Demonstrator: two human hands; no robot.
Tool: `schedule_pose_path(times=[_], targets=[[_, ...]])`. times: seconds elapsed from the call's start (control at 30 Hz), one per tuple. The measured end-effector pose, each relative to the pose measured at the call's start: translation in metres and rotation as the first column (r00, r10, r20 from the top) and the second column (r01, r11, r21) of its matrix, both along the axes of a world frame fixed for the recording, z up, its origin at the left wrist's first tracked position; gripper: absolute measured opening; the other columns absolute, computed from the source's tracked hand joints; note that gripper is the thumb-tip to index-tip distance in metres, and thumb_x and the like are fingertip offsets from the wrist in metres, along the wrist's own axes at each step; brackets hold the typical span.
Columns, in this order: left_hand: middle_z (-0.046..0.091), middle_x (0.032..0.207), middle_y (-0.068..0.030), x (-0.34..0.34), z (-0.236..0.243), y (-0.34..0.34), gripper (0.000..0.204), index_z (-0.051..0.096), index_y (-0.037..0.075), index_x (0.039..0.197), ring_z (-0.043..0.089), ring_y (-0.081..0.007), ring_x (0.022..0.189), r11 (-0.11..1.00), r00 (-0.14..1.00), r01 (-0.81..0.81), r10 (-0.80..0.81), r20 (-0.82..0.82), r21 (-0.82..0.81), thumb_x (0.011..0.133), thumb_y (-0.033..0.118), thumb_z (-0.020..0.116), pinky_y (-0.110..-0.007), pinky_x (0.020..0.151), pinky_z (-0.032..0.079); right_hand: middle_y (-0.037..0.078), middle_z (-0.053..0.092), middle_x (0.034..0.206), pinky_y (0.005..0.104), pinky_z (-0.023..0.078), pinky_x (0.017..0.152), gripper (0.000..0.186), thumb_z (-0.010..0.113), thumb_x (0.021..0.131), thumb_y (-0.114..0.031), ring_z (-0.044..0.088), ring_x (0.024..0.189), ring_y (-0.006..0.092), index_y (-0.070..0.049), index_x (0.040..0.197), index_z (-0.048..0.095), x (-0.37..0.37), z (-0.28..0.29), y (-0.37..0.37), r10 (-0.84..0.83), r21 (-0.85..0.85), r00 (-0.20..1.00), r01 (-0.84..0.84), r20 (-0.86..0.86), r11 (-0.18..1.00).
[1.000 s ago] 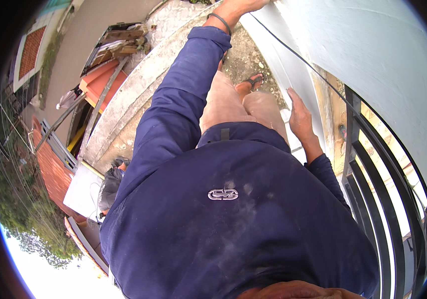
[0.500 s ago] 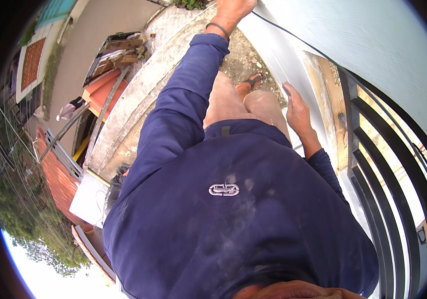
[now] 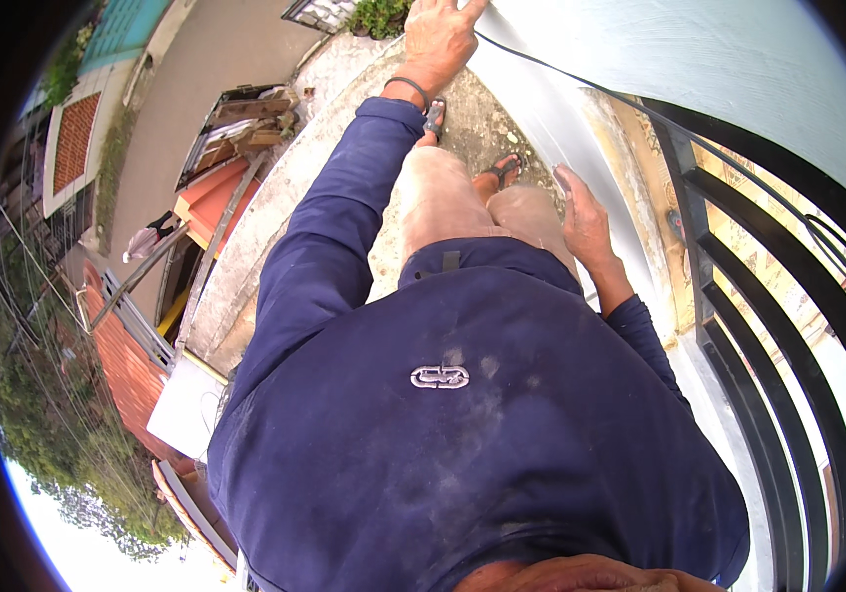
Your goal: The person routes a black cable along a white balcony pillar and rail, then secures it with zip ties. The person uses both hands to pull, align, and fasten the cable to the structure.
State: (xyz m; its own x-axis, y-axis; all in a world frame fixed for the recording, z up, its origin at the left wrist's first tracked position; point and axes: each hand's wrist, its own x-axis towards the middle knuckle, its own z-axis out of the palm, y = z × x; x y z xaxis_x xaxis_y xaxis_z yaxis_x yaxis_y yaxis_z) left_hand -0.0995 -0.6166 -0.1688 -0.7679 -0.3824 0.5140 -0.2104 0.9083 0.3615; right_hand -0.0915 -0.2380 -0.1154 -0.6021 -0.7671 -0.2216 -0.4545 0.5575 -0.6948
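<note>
Black cable (image 3: 581, 80) starts beside the fingers of the left hand (image 3: 441, 41), near the upper edge, and runs along the foot of the pale blue wall (image 3: 738, 79) to the dark railing (image 3: 743, 207). Its long axis slants from upper middle to lower right in a shallow bow, one end pointing at the hand; at the far right it bends into loose curves over the bars. Whether the left fingers grip the cable I cannot tell, since their tips reach the picture's edge. The right hand (image 3: 587, 223) is held apart from the cable, beside the white surface (image 3: 605, 168) to the right of the shorts (image 3: 440, 197), its fingers extended and not closed. Compared with one second ago, the left hand sits lower and further left in view, with more of its fingers showing; the cable's near end has shifted left with it, its curves by the railing show more clearly, and the right hand has barely moved.
</note>
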Motion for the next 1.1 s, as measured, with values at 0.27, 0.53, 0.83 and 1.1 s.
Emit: schedule_pose_path(times=[0.27,0.53,0.83,1.1], targets=[[0.060,0.141,-0.0199,0.016,0.010,-0.053,0.052,0.062,0.004,0.140,0.058,-0.0402,0.127,0.948,0.951,-0.299,0.286,0.117,0.108,0.089,-0.001,0.058,-0.048,0.105,0.049,0.021,0.066,0.144,0.0445,0.053,0.112,0.041,0.046,0.107,0.003,0.065,0.133,0.0382,-0.002,0.146,0.057,-0.002,0.005,0.010,-0.050,0.012,0.999,0.051,-0.018,0.999],[0.056,0.153,-0.0204,0.020,-0.011,-0.037,0.063,0.056,0.005,0.150,0.054,-0.0398,0.139,0.970,0.950,-0.146,0.192,0.247,-0.195,0.088,0.000,0.059,-0.053,0.117,0.041,0.023,0.066,0.143,0.0439,0.054,0.110,0.042,0.049,0.104,0.010,0.066,0.132,0.0394,0.001,0.144,0.058,-0.009,0.017,-0.030,0.044,-0.144,0.991,-0.062,-0.126,0.988],[0.076,0.108,-0.0061,0.046,-0.017,-0.003,0.035,0.073,-0.005,0.122,0.068,-0.0112,0.094,0.422,0.899,-0.039,0.411,-0.153,0.906,0.110,0.027,0.062,-0.028,0.083,0.055,0.021,0.065,0.142,0.0448,0.058,0.108,0.056,0.064,0.086,0.010,0.066,0.130,0.0389,-0.002,0.141,0.062,-0.034,0.050,-0.211,0.129,-0.438,0.804,-0.442,-0.581,0.783],[0.074,0.121,-0.0075,0.009,0.027,0.008,0.031,0.071,-0.002,0.127,0.067,-0.0196,0.112,-0.319,0.756,0.586,0.547,-0.360,0.745,0.108,0.021,0.063,-0.035,0.104,0.051,0.031,0.063,0.140,0.0508,0.052,0.111,0.051,0.066,0.090,-0.002,0.064,0.130,0.0459,0.010,0.139,0.060,-0.082,-0.017,-0.317,-0.035,-0.357,0.705,-0.315,-0.709,0.879]])
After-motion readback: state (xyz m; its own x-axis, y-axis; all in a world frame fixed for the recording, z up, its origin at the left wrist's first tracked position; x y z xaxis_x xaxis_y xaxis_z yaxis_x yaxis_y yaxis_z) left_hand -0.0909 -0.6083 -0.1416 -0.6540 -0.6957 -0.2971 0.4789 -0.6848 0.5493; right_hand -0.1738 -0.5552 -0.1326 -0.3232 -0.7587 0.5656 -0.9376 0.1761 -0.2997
